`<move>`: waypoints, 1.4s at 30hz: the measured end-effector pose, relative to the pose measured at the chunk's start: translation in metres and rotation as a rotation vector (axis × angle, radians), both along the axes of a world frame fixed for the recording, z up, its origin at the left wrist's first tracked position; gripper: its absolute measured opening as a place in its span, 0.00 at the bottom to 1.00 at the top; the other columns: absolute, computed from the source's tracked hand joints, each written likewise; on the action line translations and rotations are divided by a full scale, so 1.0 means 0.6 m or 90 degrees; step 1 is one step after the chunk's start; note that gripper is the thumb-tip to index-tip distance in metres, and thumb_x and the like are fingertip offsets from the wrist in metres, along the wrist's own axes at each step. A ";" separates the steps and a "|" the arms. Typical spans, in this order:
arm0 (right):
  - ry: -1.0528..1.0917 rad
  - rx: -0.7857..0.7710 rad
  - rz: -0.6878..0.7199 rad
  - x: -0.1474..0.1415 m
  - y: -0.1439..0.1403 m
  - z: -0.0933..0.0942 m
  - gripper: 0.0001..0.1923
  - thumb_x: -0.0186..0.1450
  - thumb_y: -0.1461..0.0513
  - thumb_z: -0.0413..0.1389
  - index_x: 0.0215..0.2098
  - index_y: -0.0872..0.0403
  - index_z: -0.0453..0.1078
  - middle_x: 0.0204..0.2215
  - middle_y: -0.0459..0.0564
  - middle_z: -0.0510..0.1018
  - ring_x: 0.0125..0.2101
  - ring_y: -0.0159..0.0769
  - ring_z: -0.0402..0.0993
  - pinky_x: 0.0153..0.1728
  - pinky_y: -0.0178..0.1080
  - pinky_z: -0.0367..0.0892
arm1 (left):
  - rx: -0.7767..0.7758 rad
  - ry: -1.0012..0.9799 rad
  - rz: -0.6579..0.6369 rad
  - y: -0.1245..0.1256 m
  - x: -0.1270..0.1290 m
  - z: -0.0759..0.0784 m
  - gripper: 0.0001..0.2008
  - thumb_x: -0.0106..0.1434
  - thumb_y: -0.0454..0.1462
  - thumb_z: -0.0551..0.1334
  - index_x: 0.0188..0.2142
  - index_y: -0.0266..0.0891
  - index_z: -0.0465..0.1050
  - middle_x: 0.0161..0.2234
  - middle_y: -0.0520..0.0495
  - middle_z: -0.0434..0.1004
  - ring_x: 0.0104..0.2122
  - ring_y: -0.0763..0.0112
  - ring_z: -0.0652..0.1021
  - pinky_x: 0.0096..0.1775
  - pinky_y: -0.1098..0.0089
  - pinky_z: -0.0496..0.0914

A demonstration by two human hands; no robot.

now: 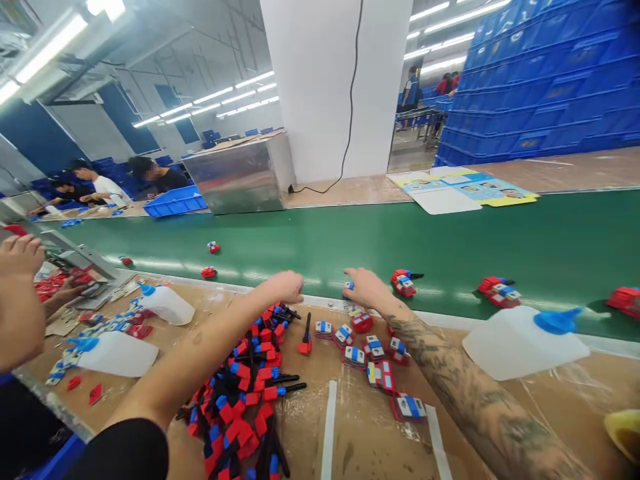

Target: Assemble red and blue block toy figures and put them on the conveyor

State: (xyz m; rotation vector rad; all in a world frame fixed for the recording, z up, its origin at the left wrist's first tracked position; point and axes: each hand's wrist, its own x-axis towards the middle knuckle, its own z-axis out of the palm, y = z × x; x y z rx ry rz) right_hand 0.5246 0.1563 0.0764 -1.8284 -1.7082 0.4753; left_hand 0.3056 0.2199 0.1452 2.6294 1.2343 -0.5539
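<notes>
My left hand (287, 287) is closed, its fingers curled at the near edge of the green conveyor belt; whatever is in them is hidden. Below it spreads a heap of red, blue and black plastic parts (245, 380), and one such part with a black stem (305, 335) lies apart. At the belt's edge, my right hand (370, 290) has its fingers bent down around a small white-and-blue toy piece (349, 285), mostly covered by the hand. Several red toy vehicles with white-and-blue tops (355, 357) rest on the cardboard under my right wrist.
Along the green belt (320, 243) sit red toy pieces, one (403, 283) right of my hand. White bottles with blue caps stand right (525, 343) and left (120, 353). Another person's arm (20, 300) reaches in at left. Blue crates (540, 87) stack behind printed cardboard (463, 189).
</notes>
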 end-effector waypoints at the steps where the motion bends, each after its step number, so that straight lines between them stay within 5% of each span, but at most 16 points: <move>1: -0.013 -0.027 0.008 -0.009 0.013 -0.011 0.11 0.65 0.62 0.63 0.45 0.57 0.73 0.44 0.54 0.78 0.45 0.44 0.75 0.49 0.49 0.69 | -0.025 0.011 0.008 -0.027 -0.029 -0.008 0.11 0.66 0.42 0.65 0.39 0.34 0.75 0.38 0.46 0.77 0.38 0.66 0.78 0.43 0.61 0.75; 5: -0.039 -0.073 0.023 -0.022 0.030 -0.022 0.10 0.70 0.58 0.59 0.45 0.57 0.73 0.45 0.52 0.77 0.43 0.41 0.76 0.47 0.49 0.72 | -0.077 -0.034 0.050 -0.124 -0.059 -0.064 0.13 0.65 0.44 0.66 0.37 0.33 0.74 0.36 0.46 0.77 0.36 0.67 0.78 0.41 0.62 0.75; 8: -0.026 -0.029 0.035 -0.020 -0.010 0.008 0.11 0.66 0.61 0.62 0.45 0.57 0.74 0.44 0.53 0.79 0.45 0.43 0.76 0.50 0.49 0.70 | -0.102 -0.118 0.091 -0.145 -0.047 -0.085 0.12 0.66 0.42 0.65 0.40 0.34 0.74 0.38 0.46 0.77 0.38 0.66 0.78 0.42 0.62 0.74; 14: 0.097 0.124 0.089 -0.027 -0.229 0.057 0.17 0.64 0.56 0.60 0.50 0.51 0.73 0.44 0.50 0.80 0.44 0.44 0.76 0.48 0.43 0.69 | -0.215 -0.325 0.120 -0.161 -0.103 -0.041 0.14 0.62 0.38 0.59 0.47 0.40 0.73 0.35 0.45 0.77 0.37 0.64 0.78 0.36 0.69 0.72; 17: 0.297 0.154 0.088 -0.036 -0.337 0.043 0.18 0.65 0.53 0.59 0.51 0.51 0.73 0.40 0.49 0.79 0.38 0.43 0.75 0.41 0.42 0.70 | -0.419 -0.437 0.148 -0.225 -0.139 -0.041 0.19 0.59 0.39 0.55 0.49 0.40 0.70 0.33 0.48 0.74 0.32 0.68 0.77 0.31 0.72 0.70; 19: 0.455 0.117 0.049 -0.043 -0.389 0.023 0.19 0.66 0.52 0.59 0.52 0.50 0.72 0.36 0.48 0.78 0.31 0.38 0.74 0.35 0.40 0.70 | -0.615 -0.544 0.201 -0.278 -0.147 -0.054 0.17 0.56 0.40 0.58 0.44 0.38 0.70 0.31 0.50 0.70 0.29 0.72 0.73 0.29 0.75 0.66; 21: 0.630 0.076 0.011 -0.048 -0.429 -0.001 0.21 0.66 0.51 0.59 0.54 0.50 0.72 0.37 0.49 0.78 0.30 0.37 0.73 0.31 0.38 0.69 | -0.693 -0.610 0.205 -0.326 -0.143 -0.068 0.15 0.53 0.40 0.64 0.39 0.38 0.70 0.31 0.52 0.67 0.29 0.74 0.70 0.30 0.76 0.64; 25: 0.888 -0.005 -0.026 -0.054 -0.499 -0.036 0.24 0.63 0.51 0.62 0.55 0.51 0.73 0.46 0.55 0.78 0.41 0.43 0.75 0.39 0.43 0.72 | -0.416 -0.529 -0.014 -0.374 -0.123 -0.073 0.08 0.56 0.34 0.63 0.37 0.39 0.73 0.35 0.51 0.68 0.36 0.69 0.70 0.40 0.72 0.66; 30: 0.855 -0.030 -0.096 -0.062 -0.566 -0.053 0.29 0.54 0.51 0.70 0.53 0.48 0.75 0.48 0.56 0.79 0.50 0.50 0.73 0.53 0.52 0.66 | -0.199 -0.337 -0.195 -0.358 -0.120 -0.064 0.24 0.58 0.29 0.59 0.53 0.48 0.74 0.43 0.47 0.64 0.43 0.65 0.72 0.44 0.70 0.69; 34: 0.945 -0.020 -0.129 -0.071 -0.587 -0.062 0.31 0.51 0.49 0.72 0.50 0.48 0.77 0.46 0.56 0.80 0.45 0.49 0.76 0.49 0.52 0.69 | -0.136 -0.252 -0.256 -0.336 -0.127 -0.068 0.27 0.61 0.31 0.61 0.60 0.49 0.68 0.45 0.45 0.68 0.44 0.62 0.73 0.47 0.67 0.69; 38: 1.030 0.016 -0.132 -0.070 -0.597 -0.074 0.33 0.51 0.51 0.73 0.53 0.48 0.75 0.47 0.55 0.79 0.45 0.47 0.75 0.51 0.50 0.69 | -0.157 -0.322 -0.292 -0.346 -0.125 -0.068 0.18 0.67 0.34 0.59 0.56 0.47 0.72 0.51 0.44 0.72 0.49 0.63 0.75 0.52 0.66 0.69; 42: 1.057 0.012 -0.121 -0.064 -0.605 -0.084 0.33 0.48 0.52 0.74 0.50 0.48 0.76 0.44 0.53 0.80 0.41 0.44 0.77 0.45 0.44 0.70 | -0.088 -0.328 -0.468 -0.392 -0.117 -0.062 0.19 0.70 0.32 0.53 0.56 0.49 0.71 0.60 0.41 0.67 0.53 0.59 0.75 0.50 0.65 0.71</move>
